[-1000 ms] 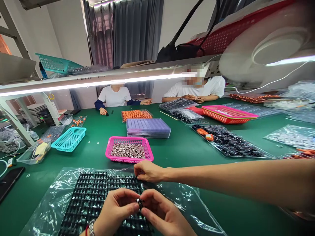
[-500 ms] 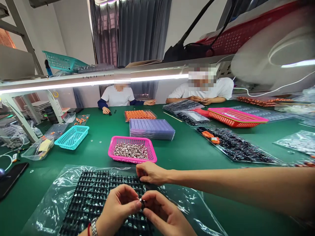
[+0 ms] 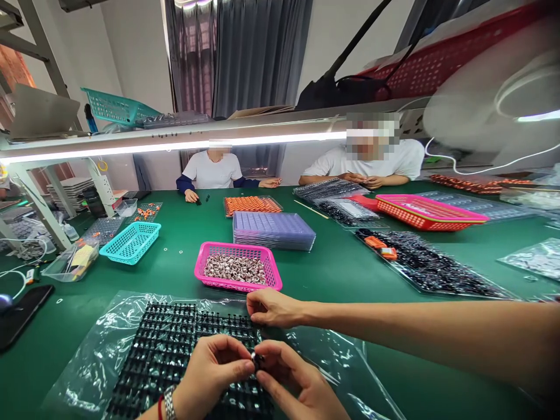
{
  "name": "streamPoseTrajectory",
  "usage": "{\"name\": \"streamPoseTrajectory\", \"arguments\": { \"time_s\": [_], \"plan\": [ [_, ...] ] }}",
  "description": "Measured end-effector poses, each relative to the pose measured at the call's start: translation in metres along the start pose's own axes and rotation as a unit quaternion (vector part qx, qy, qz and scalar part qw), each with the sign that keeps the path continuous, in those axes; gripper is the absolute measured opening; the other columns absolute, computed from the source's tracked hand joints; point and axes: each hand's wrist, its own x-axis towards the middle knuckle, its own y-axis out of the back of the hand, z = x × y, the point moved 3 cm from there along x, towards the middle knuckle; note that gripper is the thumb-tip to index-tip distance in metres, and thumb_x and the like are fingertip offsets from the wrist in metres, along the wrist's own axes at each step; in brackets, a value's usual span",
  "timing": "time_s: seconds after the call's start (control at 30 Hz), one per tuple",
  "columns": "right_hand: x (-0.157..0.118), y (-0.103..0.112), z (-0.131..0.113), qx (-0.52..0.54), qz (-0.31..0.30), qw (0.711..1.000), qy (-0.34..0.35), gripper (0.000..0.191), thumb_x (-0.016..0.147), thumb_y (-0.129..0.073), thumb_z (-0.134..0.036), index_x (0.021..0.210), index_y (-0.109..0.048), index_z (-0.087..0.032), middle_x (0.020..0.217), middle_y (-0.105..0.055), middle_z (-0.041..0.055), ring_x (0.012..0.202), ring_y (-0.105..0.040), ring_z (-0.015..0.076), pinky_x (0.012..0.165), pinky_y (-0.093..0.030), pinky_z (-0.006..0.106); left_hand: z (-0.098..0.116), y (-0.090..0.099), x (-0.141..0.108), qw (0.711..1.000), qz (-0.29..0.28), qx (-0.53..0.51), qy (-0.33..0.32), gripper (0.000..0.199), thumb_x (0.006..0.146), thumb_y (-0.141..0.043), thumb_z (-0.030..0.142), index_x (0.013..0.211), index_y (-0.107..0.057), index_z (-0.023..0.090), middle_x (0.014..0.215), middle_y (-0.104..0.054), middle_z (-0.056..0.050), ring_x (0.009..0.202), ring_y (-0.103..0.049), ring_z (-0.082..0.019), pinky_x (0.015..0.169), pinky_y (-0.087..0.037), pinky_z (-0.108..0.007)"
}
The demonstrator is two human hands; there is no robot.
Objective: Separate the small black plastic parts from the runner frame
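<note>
My left hand (image 3: 215,370) and my right hand (image 3: 301,379) meet at the lower middle, their fingertips pinching a small black part with a shiny metal ring (image 3: 256,360). Its exact kind is too small to make out. Beneath them lie rows of small black plastic parts (image 3: 161,344) on a clear plastic bag (image 3: 94,356). Another person's hand (image 3: 273,308) reaches in from the right and touches the far right edge of these rows. Beyond it stands a pink basket (image 3: 199,274) of small metal rings (image 3: 234,269).
A stack of clear trays (image 3: 273,230) stands behind the pink basket, and a turquoise basket (image 3: 131,244) to its left. On the right lies a tray of black parts (image 3: 429,262) near a red basket (image 3: 431,214). A phone (image 3: 24,315) lies far left. Two people sit opposite.
The view has shifted slightly, so most things sit a little further right. Both my hands keep their pinch on the small part. The other person's hand stays at the edge of the rows.
</note>
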Motion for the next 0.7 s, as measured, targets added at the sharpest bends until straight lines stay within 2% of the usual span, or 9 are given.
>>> {"name": "streamPoseTrajectory", "arguments": {
  "time_s": [0.1, 0.2, 0.43, 0.57, 0.7],
  "plan": [
    [0.0004, -0.0007, -0.0006, 0.007, 0.009, 1.0, 0.006, 0.022, 0.085, -0.059, -0.039, 0.1, -0.06, -0.023, 0.085, -0.067, 0.004, 0.077, -0.065, 0.0185, 0.072, -0.052, 0.027, -0.001, 0.0003, -0.0006, 1.0, 0.001, 0.003, -0.001, 0.029, 0.059, -0.083, 0.032, 0.071, -0.069, 0.012, 0.069, -0.066, -0.002, 0.065, -0.056, -0.01, 0.063, -0.042, -0.021],
    [0.0007, -0.0027, -0.0022, -0.002, -0.014, 1.0, 0.01, 0.021, 0.086, -0.057, -0.038, 0.101, -0.06, -0.023, 0.089, -0.068, 0.005, 0.081, -0.066, 0.0198, 0.074, -0.053, 0.028, -0.0018, -0.0006, -0.0019, 1.0, -0.006, -0.002, -0.006, 0.028, 0.06, -0.083, 0.032, 0.074, -0.068, 0.012, 0.075, -0.068, -0.004, 0.07, -0.059, -0.012, 0.067, -0.044, -0.022],
    [-0.0007, -0.0024, -0.003, -0.07, -0.001, 0.997, 0.029, 0.016, 0.086, -0.057, -0.035, 0.098, -0.061, -0.024, 0.086, -0.068, 0.0037, 0.076, -0.064, 0.018, 0.071, -0.051, 0.025, -0.0033, -0.0036, -0.0055, 0.998, -0.014, 0.004, -0.061, 0.028, 0.069, -0.076, 0.034, 0.069, -0.058, 0.012, 0.089, -0.07, -0.012, 0.078, -0.063, -0.018, 0.074, -0.048, -0.029],
    [-0.0011, -0.0043, 0.0016, -0.009, 0.003, 1.0, -0.011, 0.023, 0.085, -0.058, -0.042, 0.096, -0.06, -0.022, 0.085, -0.065, 0.0043, 0.076, -0.061, 0.0174, 0.069, -0.05, 0.026, -0.0048, -0.0019, -0.0056, 0.997, 0.001, 0.009, -0.071, 0.025, 0.069, -0.076, 0.03, 0.076, -0.059, 0.012, 0.083, -0.068, -0.007, 0.074, -0.061, -0.014, 0.069, -0.047, -0.024],
    [-0.0017, -0.0052, 0.0062, 0.091, 0.048, 0.993, -0.063, 0.033, 0.076, -0.067, -0.049, 0.092, -0.062, -0.021, 0.079, -0.062, 0.002, 0.071, -0.057, 0.0154, 0.063, -0.046, 0.024, -0.0042, -0.0014, -0.0038, 0.998, 0.008, -0.004, -0.063, 0.029, 0.069, -0.077, 0.031, 0.088, -0.064, 0.014, 0.079, -0.066, -0.003, 0.07, -0.058, -0.011, 0.064, -0.045, -0.02]
  ]
}}
